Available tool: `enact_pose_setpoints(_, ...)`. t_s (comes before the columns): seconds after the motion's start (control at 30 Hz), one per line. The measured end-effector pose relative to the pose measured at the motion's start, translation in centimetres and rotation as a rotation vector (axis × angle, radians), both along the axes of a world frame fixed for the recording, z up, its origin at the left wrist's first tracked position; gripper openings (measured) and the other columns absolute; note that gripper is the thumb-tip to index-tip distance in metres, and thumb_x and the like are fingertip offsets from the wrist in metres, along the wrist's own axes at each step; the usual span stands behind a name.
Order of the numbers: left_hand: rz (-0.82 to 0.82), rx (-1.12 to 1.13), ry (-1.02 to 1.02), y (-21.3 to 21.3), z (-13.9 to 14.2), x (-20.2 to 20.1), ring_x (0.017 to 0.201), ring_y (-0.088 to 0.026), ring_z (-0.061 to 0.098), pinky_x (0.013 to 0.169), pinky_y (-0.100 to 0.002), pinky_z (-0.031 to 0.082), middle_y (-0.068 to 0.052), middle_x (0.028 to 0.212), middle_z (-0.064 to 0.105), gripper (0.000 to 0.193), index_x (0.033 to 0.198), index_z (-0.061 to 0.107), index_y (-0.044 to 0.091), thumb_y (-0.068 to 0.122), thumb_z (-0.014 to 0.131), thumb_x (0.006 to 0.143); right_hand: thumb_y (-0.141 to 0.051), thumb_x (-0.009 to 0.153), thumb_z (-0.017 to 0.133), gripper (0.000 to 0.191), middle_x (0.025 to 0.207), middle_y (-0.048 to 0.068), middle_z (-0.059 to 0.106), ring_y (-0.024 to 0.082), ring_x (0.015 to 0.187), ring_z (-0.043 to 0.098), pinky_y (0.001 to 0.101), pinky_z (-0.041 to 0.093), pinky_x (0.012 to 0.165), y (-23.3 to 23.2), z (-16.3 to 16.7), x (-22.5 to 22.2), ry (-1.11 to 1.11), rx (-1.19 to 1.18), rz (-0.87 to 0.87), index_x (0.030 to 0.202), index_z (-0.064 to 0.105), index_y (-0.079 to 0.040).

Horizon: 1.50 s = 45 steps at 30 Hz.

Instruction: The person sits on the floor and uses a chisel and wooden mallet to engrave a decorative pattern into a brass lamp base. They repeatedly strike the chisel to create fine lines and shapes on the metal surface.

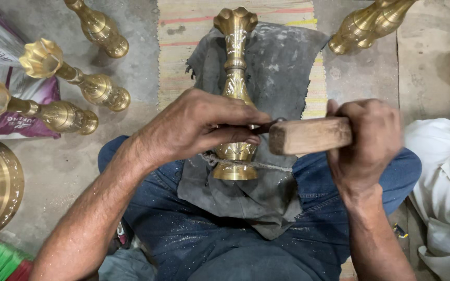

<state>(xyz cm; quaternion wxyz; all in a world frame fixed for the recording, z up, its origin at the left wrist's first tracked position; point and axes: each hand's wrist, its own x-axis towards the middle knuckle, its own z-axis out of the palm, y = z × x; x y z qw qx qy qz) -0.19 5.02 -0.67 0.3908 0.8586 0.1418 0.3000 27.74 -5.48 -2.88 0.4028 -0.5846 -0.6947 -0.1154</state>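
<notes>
Two hands: both were closed around tools.
Left hand [199,125]: it pinched a thin dark chisel [264,126] against the brass vase [235,93].
Right hand [368,140]: it gripped a wooden mallet [308,135] tightly.
Vase place: it lay on a grey cloth [282,73] over the lap.
Handling: probably heavy, stiff, smooth; the narrow neck seemed best for holding.

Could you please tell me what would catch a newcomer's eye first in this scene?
At centre, an ornate brass vase lies on a grey cloth across the person's lap. The left hand presses a dark tool against it, while the right hand grips a wooden block. Three similar brass pieces lie on the floor at upper left.
</notes>
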Motion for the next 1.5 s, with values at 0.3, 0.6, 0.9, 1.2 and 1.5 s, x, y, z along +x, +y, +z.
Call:
enact_pose_setpoints(0.3,0.198,-0.035,0.000,-1.8,0.8,0.1,0.091,-0.018,0.081,0.075,-0.031,0.062,-0.007,0.109,0.079,0.028,0.122,0.072,0.008,0.019,0.077,0.096,-0.005,0.094,0.077,0.023,0.090,0.013,0.063,0.033,0.081,0.064,0.0423,0.050,0.072,1.4,7.5,-1.8,-0.113,-0.195,0.038,0.106,0.058,-0.002)
enact_pose_setpoints(0.6,0.767,-0.329,-0.250,-5.7,-2.1,0.8,0.077,-0.007,0.073,0.069,-0.023,0.060,-0.006,0.086,0.078,0.033,0.117,0.070,-0.002,0.007,0.084,0.088,-0.016,0.091,0.080,0.027,0.080,0.013,0.065,0.035,0.075,0.068,0.0461,0.052,0.062,6.6,14.8,-4.4,-0.687,-0.305,0.232,0.106,0.063,-0.003)
enact_pose_setpoints(0.9,0.796,-0.558,-0.667,-7.2,-4.0,3.0,0.081,-0.008,0.072,0.072,-0.026,0.065,-0.003,0.085,0.072,0.027,0.124,0.065,-0.004,0.000,0.074,0.099,-0.018,0.097,0.079,0.021,0.080,0.010,0.068,0.023,0.066,0.070,0.0364,0.055,0.055,8.8,18.3,-7.3,-1.064,-0.222,0.291,0.112,0.069,-0.008)
enact_pose_setpoints(1.2,0.869,-0.447,-0.577,-7.8,-5.3,2.5,0.074,-0.008,0.065,0.072,-0.026,0.059,-0.008,0.083,0.067,0.021,0.110,0.061,-0.004,-0.006,0.079,0.100,-0.020,0.098,0.073,0.014,0.079,0.008,0.066,0.024,0.072,0.070,0.0385,0.055,0.060,8.0,18.4,-8.2,-1.049,-0.182,0.329,0.102,0.067,-0.009)
enact_pose_setpoints(1.5,0.635,-0.613,-0.505,-6.0,-3.0,1.1,0.099,-0.013,0.076,0.081,-0.028,0.066,-0.008,0.117,0.077,0.031,0.127,0.068,-0.003,-0.001,0.072,0.096,-0.025,0.098,0.077,0.024,0.081,0.011,0.067,0.028,0.075,0.069,0.0408,0.055,0.065,8.9,16.6,-5.9,-0.910,-0.200,0.306,0.101,0.064,-0.005)
